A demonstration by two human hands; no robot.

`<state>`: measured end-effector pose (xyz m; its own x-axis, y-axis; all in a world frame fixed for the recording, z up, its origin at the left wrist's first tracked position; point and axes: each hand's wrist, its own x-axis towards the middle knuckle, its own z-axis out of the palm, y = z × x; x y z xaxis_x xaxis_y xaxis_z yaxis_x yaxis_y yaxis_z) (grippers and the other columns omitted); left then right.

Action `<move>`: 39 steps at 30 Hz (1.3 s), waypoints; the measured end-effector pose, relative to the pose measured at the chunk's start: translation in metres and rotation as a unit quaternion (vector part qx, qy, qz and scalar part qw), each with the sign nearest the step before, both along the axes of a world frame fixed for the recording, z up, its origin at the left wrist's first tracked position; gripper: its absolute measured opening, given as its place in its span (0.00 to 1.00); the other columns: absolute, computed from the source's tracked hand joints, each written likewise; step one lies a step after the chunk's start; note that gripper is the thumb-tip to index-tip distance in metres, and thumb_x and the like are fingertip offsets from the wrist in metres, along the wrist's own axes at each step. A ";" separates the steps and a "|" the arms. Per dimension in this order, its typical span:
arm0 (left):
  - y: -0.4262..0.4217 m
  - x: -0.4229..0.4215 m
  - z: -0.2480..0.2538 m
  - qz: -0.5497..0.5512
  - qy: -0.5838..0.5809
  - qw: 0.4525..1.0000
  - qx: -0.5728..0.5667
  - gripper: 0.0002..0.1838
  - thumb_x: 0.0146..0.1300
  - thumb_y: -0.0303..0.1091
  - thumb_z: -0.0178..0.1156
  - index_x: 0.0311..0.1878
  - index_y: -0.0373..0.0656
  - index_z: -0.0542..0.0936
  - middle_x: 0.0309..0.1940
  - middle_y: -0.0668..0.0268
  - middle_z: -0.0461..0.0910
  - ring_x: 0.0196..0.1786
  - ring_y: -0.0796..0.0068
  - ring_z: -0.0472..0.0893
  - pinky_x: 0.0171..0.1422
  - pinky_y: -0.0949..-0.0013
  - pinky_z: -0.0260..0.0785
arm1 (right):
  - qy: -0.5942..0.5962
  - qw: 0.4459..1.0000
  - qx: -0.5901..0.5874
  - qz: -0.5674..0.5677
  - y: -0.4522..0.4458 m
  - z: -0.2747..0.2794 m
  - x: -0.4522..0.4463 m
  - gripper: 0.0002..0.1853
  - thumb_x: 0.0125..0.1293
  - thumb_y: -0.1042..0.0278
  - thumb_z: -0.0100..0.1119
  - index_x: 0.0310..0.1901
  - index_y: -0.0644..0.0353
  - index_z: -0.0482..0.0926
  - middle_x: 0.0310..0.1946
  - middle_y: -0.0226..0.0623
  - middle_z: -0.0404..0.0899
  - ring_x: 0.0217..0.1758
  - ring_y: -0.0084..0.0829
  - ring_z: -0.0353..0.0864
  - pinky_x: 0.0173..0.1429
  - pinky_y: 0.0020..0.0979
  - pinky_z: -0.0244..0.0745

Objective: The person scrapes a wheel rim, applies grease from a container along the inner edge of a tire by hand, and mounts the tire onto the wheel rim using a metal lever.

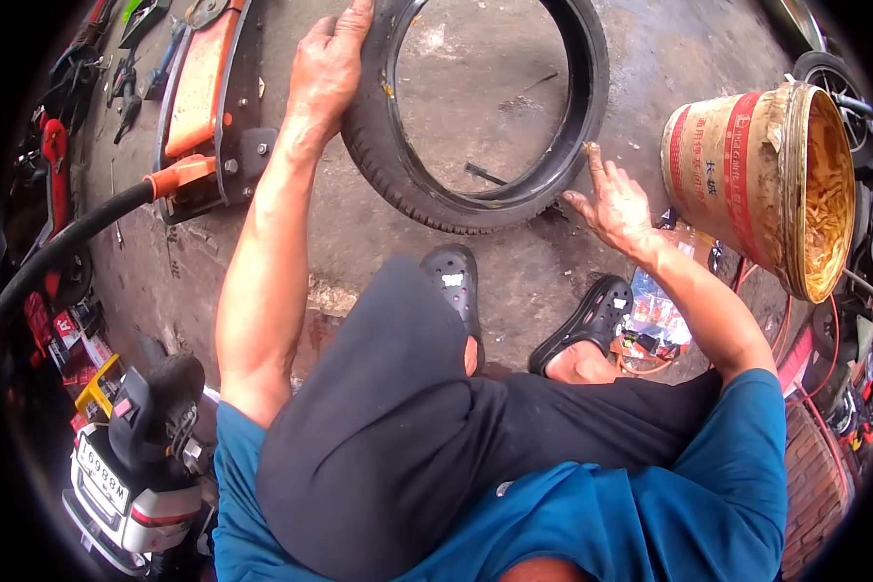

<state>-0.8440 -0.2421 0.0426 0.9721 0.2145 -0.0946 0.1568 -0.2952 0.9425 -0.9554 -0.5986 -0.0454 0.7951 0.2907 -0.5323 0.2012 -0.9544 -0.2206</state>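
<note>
A black tyre (398,170) without a wheel is in front of me, its upper edge cut off by the frame. My left hand (330,68) grips its left side, with the fingers partly hidden. Yellow-brown smears mark the tyre's inner edge near that hand. Beside the tyre's lower right is my right hand (619,202), its fingers apart and nothing held. A yellowish dab sits on its index fingertip, close to the rubber; whether they touch I cannot tell. To the right, a large tub (737,175) with red print contains yellow-brown grease (826,209).
An orange floor jack (199,97) with a black handle stands left of the tyre. Tools lie farther left. A licence-plated scooter (131,495) is at lower left. My black clogs (592,325) are on the concrete, near plastic packaging (662,306) and a thin hose.
</note>
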 end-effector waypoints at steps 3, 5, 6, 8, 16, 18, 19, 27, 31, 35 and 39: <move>0.003 -0.001 -0.003 -0.008 0.022 0.999 -0.037 0.27 0.72 0.53 0.57 0.49 0.32 0.80 0.39 0.66 0.82 0.39 0.80 0.77 0.45 0.74 0.70 | 0.042 0.991 0.115 -0.052 0.008 -0.026 -0.028 0.52 0.66 0.35 0.55 0.75 0.71 0.46 0.63 0.64 0.69 0.61 0.58 0.75 0.62 0.47 0.73; 0.009 -0.003 -0.007 -0.005 0.035 0.998 -0.044 0.26 0.72 0.52 0.57 0.50 0.32 0.80 0.40 0.66 0.82 0.40 0.80 0.77 0.47 0.74 0.70 | 0.089 0.985 0.123 -0.083 0.024 -0.019 -0.039 0.55 0.67 0.35 0.54 0.75 0.72 0.38 0.52 0.68 0.76 0.53 0.63 0.79 0.57 0.49 0.74; 0.010 -0.004 -0.008 -0.002 0.033 0.998 -0.047 0.27 0.72 0.53 0.57 0.50 0.32 0.80 0.40 0.66 0.82 0.40 0.80 0.77 0.47 0.74 0.70 | 0.123 0.982 0.112 -0.095 0.032 -0.014 -0.042 0.56 0.67 0.35 0.54 0.75 0.72 0.35 0.48 0.68 0.78 0.51 0.64 0.80 0.56 0.50 0.75; 0.010 -0.004 -0.010 0.002 0.025 0.998 -0.053 0.27 0.72 0.53 0.57 0.51 0.32 0.80 0.41 0.66 0.82 0.41 0.79 0.77 0.48 0.74 0.70 | 0.150 0.976 0.126 -0.090 0.045 -0.002 -0.048 0.58 0.66 0.36 0.55 0.75 0.73 0.32 0.42 0.67 0.80 0.48 0.64 0.81 0.53 0.50 0.76; 0.005 -0.002 -0.004 -0.003 0.019 1.000 -0.001 0.27 0.72 0.53 0.56 0.51 0.32 0.80 0.42 0.65 0.82 0.42 0.78 0.78 0.49 0.73 0.70 | 0.079 0.939 0.332 0.039 0.091 0.041 -0.081 0.54 0.62 0.49 0.66 0.76 0.67 0.41 0.46 0.50 0.80 0.47 0.52 0.81 0.52 0.44 0.77; 0.006 -0.001 -0.002 -0.007 0.029 0.999 -0.034 0.27 0.72 0.53 0.56 0.51 0.32 0.80 0.42 0.65 0.82 0.42 0.78 0.77 0.49 0.73 0.70 | -0.006 0.936 0.344 0.069 0.096 0.037 -0.073 0.53 0.61 0.52 0.67 0.77 0.66 0.42 0.44 0.48 0.79 0.44 0.51 0.81 0.50 0.44 0.77; 0.008 0.000 -0.006 -0.010 0.031 0.999 -0.038 0.27 0.72 0.53 0.56 0.51 0.32 0.80 0.42 0.65 0.82 0.42 0.78 0.77 0.49 0.73 0.70 | -0.007 0.943 0.318 0.092 0.096 0.035 -0.071 0.53 0.59 0.56 0.67 0.77 0.62 0.42 0.40 0.45 0.77 0.40 0.47 0.81 0.48 0.42 0.78; 0.012 0.000 -0.009 -0.009 0.022 1.000 0.007 0.27 0.72 0.52 0.56 0.52 0.31 0.80 0.42 0.65 0.82 0.42 0.78 0.77 0.50 0.74 0.70 | 0.030 0.994 0.067 0.077 0.022 -0.007 -0.044 0.52 0.60 0.56 0.67 0.77 0.61 0.42 0.42 0.49 0.78 0.42 0.49 0.81 0.49 0.43 0.78; 0.007 0.001 -0.006 0.011 0.027 1.000 -0.001 0.27 0.72 0.52 0.57 0.52 0.31 0.80 0.43 0.65 0.82 0.43 0.78 0.78 0.51 0.74 0.70 | -0.034 0.980 0.147 0.128 0.013 0.006 -0.032 0.49 0.61 0.57 0.66 0.77 0.60 0.47 0.40 0.47 0.77 0.40 0.46 0.81 0.47 0.41 0.79; 0.003 0.001 -0.003 0.009 0.018 0.999 -0.033 0.28 0.72 0.53 0.57 0.52 0.31 0.80 0.43 0.65 0.82 0.43 0.79 0.78 0.51 0.74 0.70 | -0.048 0.953 0.201 0.222 0.052 0.017 -0.042 0.49 0.58 0.59 0.68 0.77 0.57 0.50 0.37 0.42 0.76 0.37 0.42 0.81 0.45 0.40 0.79; 0.009 0.001 -0.005 -0.006 0.018 1.000 -0.017 0.27 0.72 0.53 0.57 0.52 0.32 0.80 0.42 0.65 0.82 0.43 0.79 0.78 0.50 0.74 0.70 | -0.013 0.983 0.020 0.182 0.021 -0.019 -0.039 0.53 0.55 0.62 0.68 0.78 0.58 0.44 0.40 0.42 0.77 0.41 0.42 0.81 0.46 0.42 0.78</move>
